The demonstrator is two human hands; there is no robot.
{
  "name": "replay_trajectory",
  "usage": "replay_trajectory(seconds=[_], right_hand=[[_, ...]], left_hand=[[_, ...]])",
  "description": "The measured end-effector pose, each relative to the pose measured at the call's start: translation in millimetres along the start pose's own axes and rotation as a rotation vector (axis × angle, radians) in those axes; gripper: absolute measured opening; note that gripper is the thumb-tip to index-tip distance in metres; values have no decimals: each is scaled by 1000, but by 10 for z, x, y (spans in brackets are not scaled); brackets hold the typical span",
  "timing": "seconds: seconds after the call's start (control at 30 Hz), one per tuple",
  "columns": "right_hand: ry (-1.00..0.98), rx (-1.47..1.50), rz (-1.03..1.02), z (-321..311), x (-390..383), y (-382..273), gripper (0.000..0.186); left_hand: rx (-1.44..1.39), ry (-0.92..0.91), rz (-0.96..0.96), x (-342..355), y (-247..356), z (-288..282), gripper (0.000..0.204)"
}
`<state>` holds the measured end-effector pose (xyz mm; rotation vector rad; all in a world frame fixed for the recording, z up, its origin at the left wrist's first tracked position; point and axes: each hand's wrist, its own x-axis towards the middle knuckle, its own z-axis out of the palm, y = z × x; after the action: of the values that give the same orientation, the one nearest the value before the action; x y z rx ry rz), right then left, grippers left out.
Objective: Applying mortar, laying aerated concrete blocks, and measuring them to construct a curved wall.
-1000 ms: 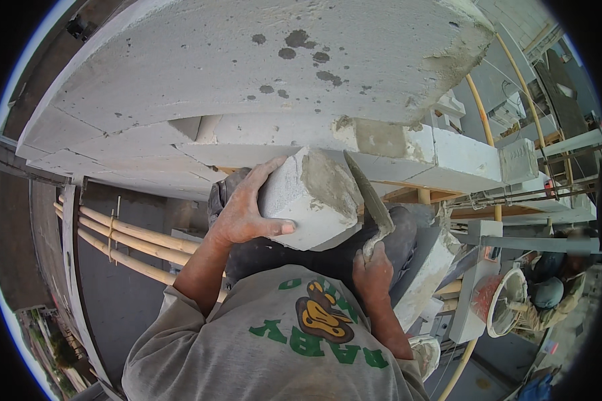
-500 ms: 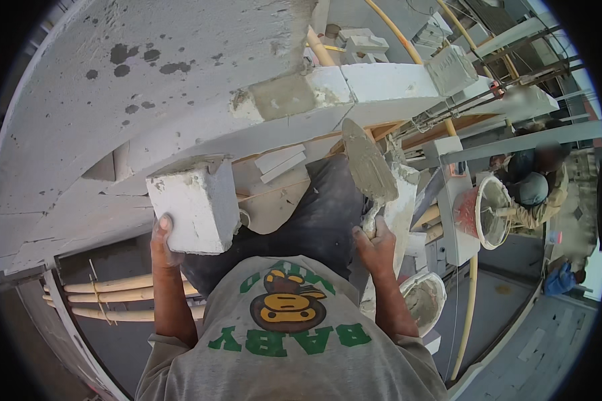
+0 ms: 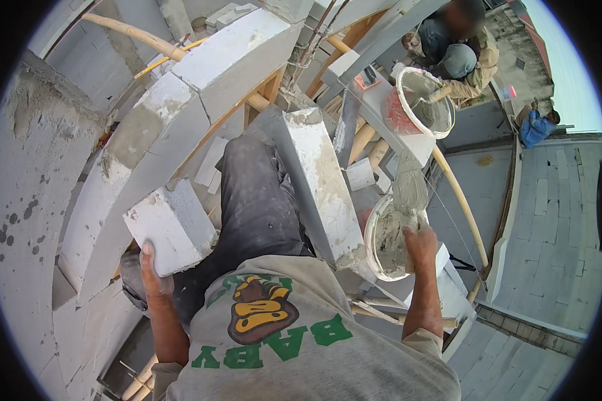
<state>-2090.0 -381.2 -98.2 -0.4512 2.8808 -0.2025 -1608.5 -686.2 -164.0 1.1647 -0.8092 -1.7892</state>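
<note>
Two things are being gripped at once. The left hand [image 3: 155,274] is holding a white block [image 3: 170,227] at its near left side, its thumb pressing against the pale face while the other fingers are mostly hiding from view. The block is tilting above the left leg of the dark trousers [image 3: 254,187]; whether it is touching the cloth, I cannot tell. Beyond it, a curving white wall [image 3: 147,170] is running past, bearing a grey patch on its top.

Over on the other side, the right hand [image 3: 420,248] is gripping the handle of a trowel [image 3: 410,187]. The blade is pointing away from the grey shirt [image 3: 267,347], carrying a coat of grey mortar, and overlapping the rim of a white bucket [image 3: 369,240]. More mortar [image 3: 389,237] is sitting inside.

Between the hands, a long pale slab [image 3: 328,180] is lying beside the trousers. Farther off, a red-and-white pail [image 3: 396,110] is standing on a ledge [image 3: 364,100], and a co-worker [image 3: 485,57] is leaning close to it.
</note>
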Motion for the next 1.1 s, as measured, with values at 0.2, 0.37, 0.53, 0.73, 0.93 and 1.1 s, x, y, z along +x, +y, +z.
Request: replay_trajectory(seconds=[0.2,0.37,0.53,0.73,0.93,1.1], right_hand=[[-81,-191,233,-71,-332,400,42],[-430,-434,281,244,-157,805,47],[-399,-559,-3,362,235,603,48],[11,-122,-341,106,469,-923,37],[-487,698,-740,428,-382,-2533,57],[-670,825,-832,623,-836,-3172,75]], left_hand=[[79,-204,-15,166,-82,193,68],[19,-260,-54,199,-77,318,67],[-230,-77,-183,168,-60,470,57],[-441,-220,-290,247,143,773,78],[-337,-190,-272,226,248,906,84],[-293,-144,-259,206,230,906,87]])
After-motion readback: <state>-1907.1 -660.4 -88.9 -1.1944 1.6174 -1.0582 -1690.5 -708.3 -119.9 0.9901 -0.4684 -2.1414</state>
